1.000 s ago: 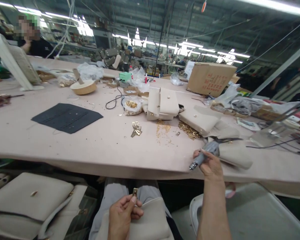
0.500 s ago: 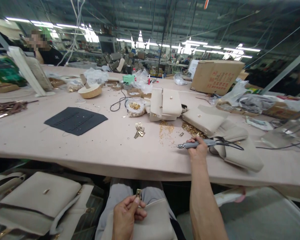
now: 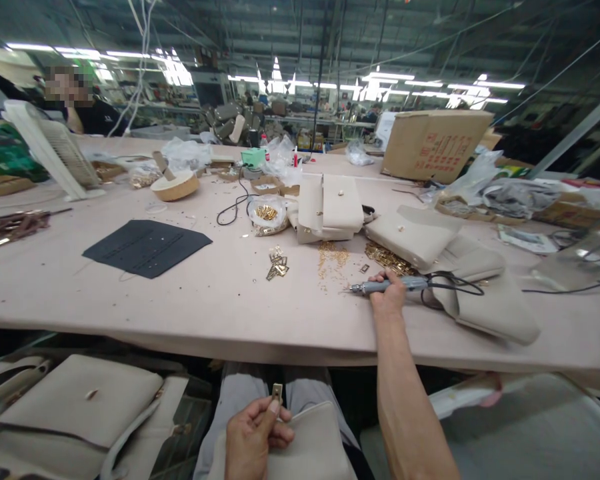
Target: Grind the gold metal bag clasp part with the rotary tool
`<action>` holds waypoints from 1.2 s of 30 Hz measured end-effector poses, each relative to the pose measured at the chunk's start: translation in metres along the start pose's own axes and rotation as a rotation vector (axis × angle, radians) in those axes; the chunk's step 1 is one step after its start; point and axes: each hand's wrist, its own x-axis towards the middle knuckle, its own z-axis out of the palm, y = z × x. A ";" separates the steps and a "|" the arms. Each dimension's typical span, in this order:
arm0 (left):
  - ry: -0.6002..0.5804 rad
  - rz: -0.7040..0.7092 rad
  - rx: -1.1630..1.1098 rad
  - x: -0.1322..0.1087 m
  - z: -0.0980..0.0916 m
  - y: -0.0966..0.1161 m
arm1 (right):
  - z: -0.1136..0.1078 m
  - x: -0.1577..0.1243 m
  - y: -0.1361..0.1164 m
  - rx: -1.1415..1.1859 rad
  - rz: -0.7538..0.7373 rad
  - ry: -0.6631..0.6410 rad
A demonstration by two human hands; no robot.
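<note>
My left hand is closed in a pinch on a small gold metal plate, held upright above a beige bag on my lap. On the table, my right hand wraps round a grey electric screwdriver, its tip pointing left. Close to that tip lie scattered tiny gold screws. Behind the right hand is a heap of gold metal pieces, partly under a beige bag. Several flat metal plates lie left of the screws.
A black sheet lies at the left. Bagged gold parts stand beside an upright beige bag. Farther off are a white fan, a round dish and a carton. More bags sit low at left.
The screwdriver in my right hand has moved slightly left, toward the screws. My left hand keeps hold of the metal plate. The view has shifted a little.
</note>
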 end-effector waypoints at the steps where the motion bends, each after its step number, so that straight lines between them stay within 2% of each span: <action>1: -0.007 -0.008 0.004 0.002 -0.001 -0.001 | 0.000 0.001 0.001 0.010 0.005 0.015; 5: -0.001 -0.003 0.003 0.006 -0.003 -0.004 | 0.001 0.002 0.003 0.045 0.024 0.062; 17: 0.008 0.016 -0.014 -0.003 0.000 0.005 | 0.001 0.004 0.008 0.036 0.020 0.093; 29: -0.017 -0.015 -0.020 0.014 -0.016 -0.019 | 0.002 0.002 0.007 0.035 0.030 0.117; 36: -0.023 -0.014 -0.028 0.008 -0.013 -0.011 | 0.000 0.003 0.007 0.038 0.031 0.119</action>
